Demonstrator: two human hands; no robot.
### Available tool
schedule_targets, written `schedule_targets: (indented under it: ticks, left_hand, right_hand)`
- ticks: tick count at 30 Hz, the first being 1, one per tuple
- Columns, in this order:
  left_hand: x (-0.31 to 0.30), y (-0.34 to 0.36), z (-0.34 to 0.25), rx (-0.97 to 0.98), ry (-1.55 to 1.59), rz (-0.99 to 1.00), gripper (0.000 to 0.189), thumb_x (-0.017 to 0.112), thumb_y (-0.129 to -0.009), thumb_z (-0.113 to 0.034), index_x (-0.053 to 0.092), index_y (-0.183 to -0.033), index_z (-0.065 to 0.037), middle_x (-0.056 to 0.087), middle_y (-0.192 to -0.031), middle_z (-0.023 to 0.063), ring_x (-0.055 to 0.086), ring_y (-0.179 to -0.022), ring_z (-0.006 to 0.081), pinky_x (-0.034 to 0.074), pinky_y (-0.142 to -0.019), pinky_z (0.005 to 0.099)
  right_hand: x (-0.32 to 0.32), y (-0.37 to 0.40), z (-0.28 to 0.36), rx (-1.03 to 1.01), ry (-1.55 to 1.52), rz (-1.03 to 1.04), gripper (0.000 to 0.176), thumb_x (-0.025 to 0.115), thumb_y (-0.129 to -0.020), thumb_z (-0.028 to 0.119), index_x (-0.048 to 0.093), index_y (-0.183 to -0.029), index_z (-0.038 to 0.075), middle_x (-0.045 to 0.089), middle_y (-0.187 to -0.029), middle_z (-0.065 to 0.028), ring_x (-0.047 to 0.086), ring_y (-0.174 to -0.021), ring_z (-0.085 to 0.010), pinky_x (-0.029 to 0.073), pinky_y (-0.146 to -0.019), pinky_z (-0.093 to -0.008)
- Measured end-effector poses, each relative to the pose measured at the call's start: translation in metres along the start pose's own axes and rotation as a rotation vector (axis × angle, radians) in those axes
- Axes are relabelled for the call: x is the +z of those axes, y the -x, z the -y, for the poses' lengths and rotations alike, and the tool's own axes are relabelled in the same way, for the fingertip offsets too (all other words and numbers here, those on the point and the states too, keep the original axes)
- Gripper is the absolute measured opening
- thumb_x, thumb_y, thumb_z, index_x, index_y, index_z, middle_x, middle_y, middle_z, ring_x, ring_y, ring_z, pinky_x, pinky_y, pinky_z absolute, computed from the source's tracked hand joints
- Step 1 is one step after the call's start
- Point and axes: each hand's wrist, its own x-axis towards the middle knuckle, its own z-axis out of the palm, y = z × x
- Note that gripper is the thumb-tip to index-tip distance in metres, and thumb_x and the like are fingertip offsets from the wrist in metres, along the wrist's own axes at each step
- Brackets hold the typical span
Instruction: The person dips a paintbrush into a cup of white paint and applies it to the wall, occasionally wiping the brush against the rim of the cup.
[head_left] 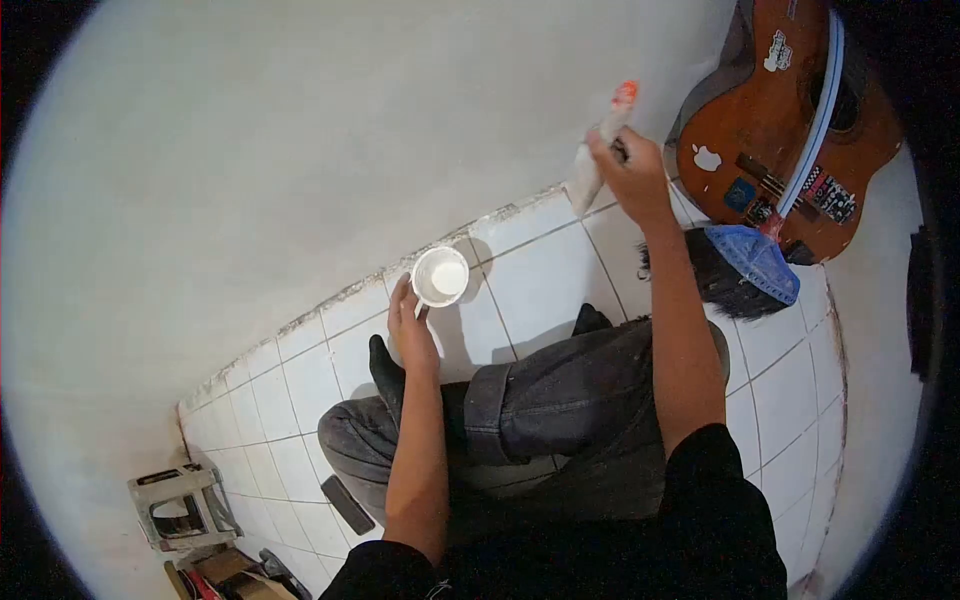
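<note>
A white cup (424, 283) with something pale inside is held by its handle side in my left hand (408, 322), close to the foot of the wall. My right hand (630, 172) is raised near the wall, its fingers closed round a whitish cloth (587, 180). The cloth hangs down below the fingers, and an orange-red patch shows at its upper end. My fingers hide the middle of the cloth.
A brown guitar (730, 110) with stickers leans in the right corner. Beside it lies a dark-bristled object with a blue part (752, 262). A phone-like dark object (347, 504) lies by my knee. A stool (182, 508) stands lower left.
</note>
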Motion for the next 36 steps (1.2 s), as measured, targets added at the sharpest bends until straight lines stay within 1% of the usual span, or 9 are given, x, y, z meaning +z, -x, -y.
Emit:
schedule_targets:
  ticks: [2,6,9,11,17,23,26,33,36]
  left_hand:
    - [-0.005,-0.008,0.004,-0.011,0.045,0.034,0.042,0.05,-0.101,-0.026,0.054,-0.132,0.002,0.059,-0.128,0.0126,0.054,-0.121,0.0208,0.044,-0.1,0.0376]
    - [-0.001,-0.015,0.008,-0.021,0.04,-0.034,0.037,0.053,-0.102,-0.026,0.06,-0.123,0.003,0.065,-0.114,0.0094,0.061,-0.107,0.0169,0.048,-0.093,0.0328]
    - [-0.001,-0.018,0.008,-0.024,0.035,0.051,0.034,0.055,-0.101,-0.023,0.061,-0.121,0.005,0.066,-0.107,0.0081,0.063,-0.098,0.0145,0.05,-0.087,0.0281]
    - [0.002,-0.018,0.008,-0.03,0.093,-0.015,0.028,0.06,-0.099,-0.02,0.067,-0.107,0.006,0.066,-0.093,0.0055,0.059,-0.086,0.0101,0.048,-0.079,0.0245]
    - [0.002,-0.02,0.006,-0.087,0.222,0.03,0.02,0.058,-0.099,-0.017,0.066,-0.099,0.001,0.065,-0.093,0.0039,0.061,-0.085,0.0106,0.05,-0.079,0.025]
    - [0.001,-0.016,0.002,-0.236,0.267,0.017,0.015,0.058,-0.096,-0.014,0.066,-0.101,-0.001,0.066,-0.094,0.0038,0.065,-0.086,0.0129,0.055,-0.077,0.0274]
    - [0.0,-0.014,0.003,-0.254,0.233,0.068,0.017,0.059,-0.095,-0.014,0.065,-0.104,-0.001,0.067,-0.095,0.0044,0.066,-0.086,0.0144,0.057,-0.076,0.0296]
    - [0.0,-0.007,0.0,-0.306,0.161,0.089,0.027,0.06,-0.094,-0.014,0.064,-0.116,0.002,0.068,-0.101,0.0062,0.067,-0.091,0.0162,0.058,-0.078,0.0308]
    - [0.002,-0.005,-0.005,-0.336,0.133,0.071,0.035,0.058,-0.095,-0.013,0.058,-0.126,0.003,0.066,-0.113,0.0097,0.066,-0.098,0.0187,0.058,-0.086,0.0329]
  right_hand:
    - [0.008,0.002,-0.004,-0.026,0.05,0.142,0.035,0.064,-0.095,0.032,0.062,-0.083,-0.002,0.057,-0.061,-0.0087,0.054,-0.055,-0.0168,0.044,-0.056,-0.0355]
    - [0.022,0.004,-0.007,-0.04,0.15,0.289,0.038,0.063,-0.095,0.036,0.061,-0.082,0.0,0.056,-0.059,-0.0102,0.052,-0.052,-0.0214,0.044,-0.056,-0.0391]
    - [0.03,0.012,0.002,-0.006,0.163,0.364,0.042,0.06,-0.096,0.038,0.06,-0.081,0.0,0.057,-0.064,-0.0122,0.053,-0.058,-0.0249,0.043,-0.06,-0.0425]
    - [0.036,0.015,0.008,0.001,0.14,0.439,0.043,0.059,-0.096,0.04,0.06,-0.084,-0.001,0.058,-0.067,-0.0156,0.055,-0.063,-0.0292,0.044,-0.064,-0.0446]
    - [0.053,0.024,0.01,0.003,0.193,0.563,0.042,0.059,-0.096,0.038,0.059,-0.084,-0.002,0.057,-0.075,-0.0174,0.056,-0.069,-0.0317,0.044,-0.068,-0.045]
    - [0.064,0.031,0.007,-0.235,0.141,0.499,0.038,0.056,-0.099,0.034,0.057,-0.092,-0.004,0.054,-0.089,-0.0182,0.054,-0.082,-0.0323,0.044,-0.078,-0.044]
    - [0.071,0.033,0.001,-0.092,0.028,0.57,0.036,0.054,-0.099,0.032,0.056,-0.095,-0.003,0.056,-0.088,-0.0192,0.055,-0.083,-0.0347,0.044,-0.079,-0.0455]
    - [0.071,0.035,0.008,-0.039,0.051,0.611,0.035,0.051,-0.1,0.032,0.056,-0.095,-0.002,0.06,-0.087,-0.0225,0.057,-0.085,-0.0374,0.044,-0.08,-0.0479]
    - [0.07,0.034,0.009,-0.066,0.022,0.608,0.036,0.051,-0.1,0.033,0.056,-0.094,-0.003,0.059,-0.086,-0.0223,0.057,-0.083,-0.0368,0.044,-0.079,-0.0472]
